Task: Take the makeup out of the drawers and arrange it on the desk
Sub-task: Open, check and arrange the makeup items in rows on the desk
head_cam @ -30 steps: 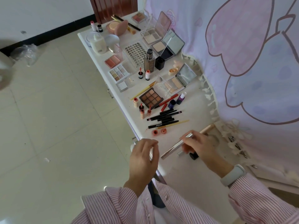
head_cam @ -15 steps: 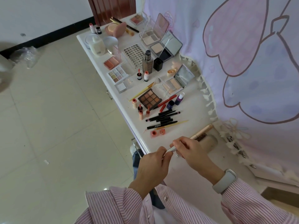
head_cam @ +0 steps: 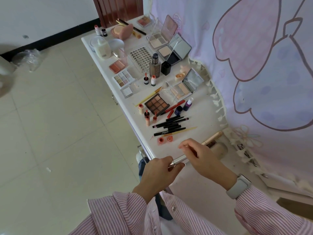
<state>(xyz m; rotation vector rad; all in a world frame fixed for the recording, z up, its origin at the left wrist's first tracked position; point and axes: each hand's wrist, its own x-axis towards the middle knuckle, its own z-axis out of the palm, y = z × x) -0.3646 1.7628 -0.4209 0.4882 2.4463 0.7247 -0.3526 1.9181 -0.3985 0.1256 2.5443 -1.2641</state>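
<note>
A long makeup brush (head_cam: 179, 160) with a silver tube and a beige handle lies slantwise over the near end of the white desk (head_cam: 199, 112). My left hand (head_cam: 161, 173) pinches the silver tip at the desk's front edge. My right hand (head_cam: 201, 157) curls over the brush's middle and hides that part. Just beyond my hands lie black pencils (head_cam: 169, 123), two small orange caps (head_cam: 165, 139), a brown eyeshadow palette (head_cam: 156, 104) and small lip tubes (head_cam: 147, 118). No drawer shows plainly.
Open compacts with mirrors (head_cam: 186, 85), a foundation bottle (head_cam: 155, 66), a black cup (head_cam: 165, 67), a white lotion bottle (head_cam: 102, 48) and more palettes fill the far half of the desk. A pink curtain (head_cam: 254, 65) hangs on the right. Tiled floor (head_cam: 50, 116) lies to the left.
My left hand came up from the desk edge and took the brush's silver tip. The brush and my right hand shifted toward me.
</note>
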